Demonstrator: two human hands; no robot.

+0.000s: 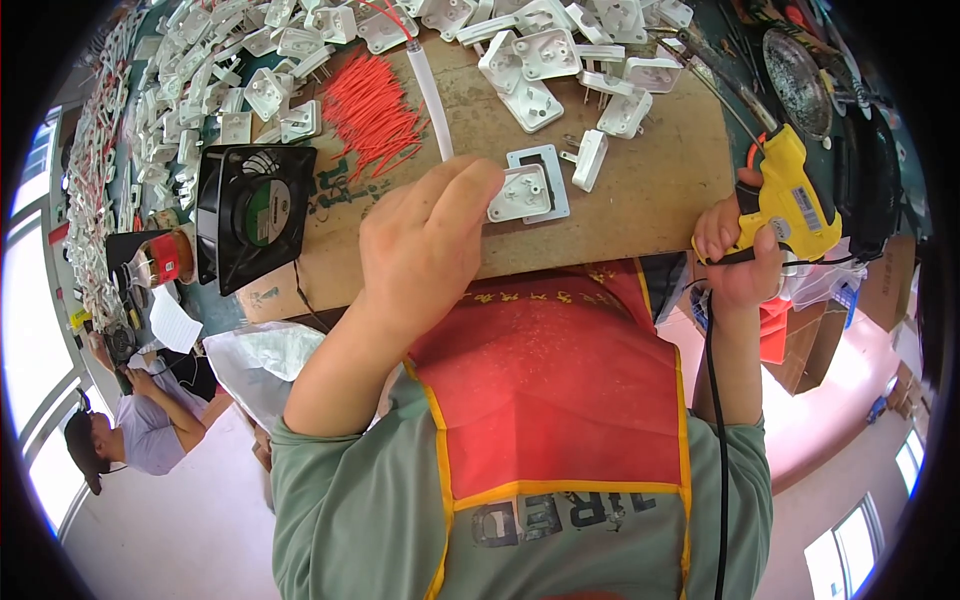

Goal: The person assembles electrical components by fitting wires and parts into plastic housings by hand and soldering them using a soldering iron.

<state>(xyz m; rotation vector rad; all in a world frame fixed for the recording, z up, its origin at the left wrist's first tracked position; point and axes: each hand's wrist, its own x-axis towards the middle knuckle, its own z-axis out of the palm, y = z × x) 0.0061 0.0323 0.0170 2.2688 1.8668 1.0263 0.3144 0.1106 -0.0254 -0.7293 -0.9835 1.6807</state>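
My left hand (425,240) is closed, with its fingertips at the left edge of a white plug housing (520,194). That housing lies open side up on a grey metal plate (553,180). A white tube (428,100) with red wire coming from its top runs down into my left hand; its lower end is hidden there. At the right, my right hand (738,245) is wrapped round the handle of a yellow soldering gun (795,205). The gun's long metal tip (728,82) points up and left, away from the housing.
Red cut wires (370,112) lie heaped on the cardboard sheet (640,220). White plug housings (530,75) crowd the far side and left. A black fan (255,212) stands left, near a jar (165,258). A metal dish (797,82) sits far right. Another person (150,430) works at left.
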